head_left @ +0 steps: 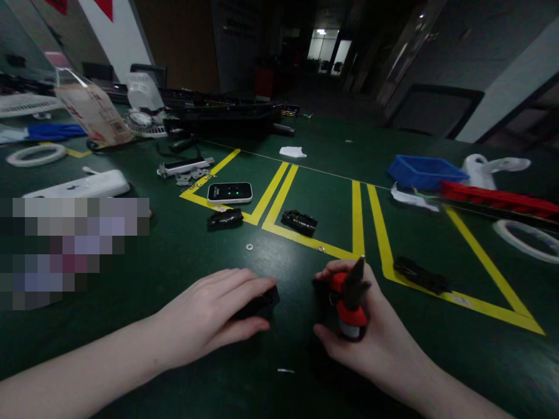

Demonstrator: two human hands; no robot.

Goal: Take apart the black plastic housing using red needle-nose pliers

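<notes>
Head view: pliers (354, 297) in right hand (377, 323), nose up, axis slightly rightward.

Two hands (222, 308) (379, 326), one red-handled tool (352, 311), three unheld black bundles (225, 219) (299, 222) (421, 275), two white rings (37, 162) (524, 251), one blue bin (427, 171)

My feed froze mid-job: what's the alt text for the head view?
A person's right hand holds a red-and-black, plier-like tool, and the left hand holds a small, mostly hidden black object at a green table. Beyond, three black pieces lie along yellow tape outlines, with a blue bin farther right.
</notes>
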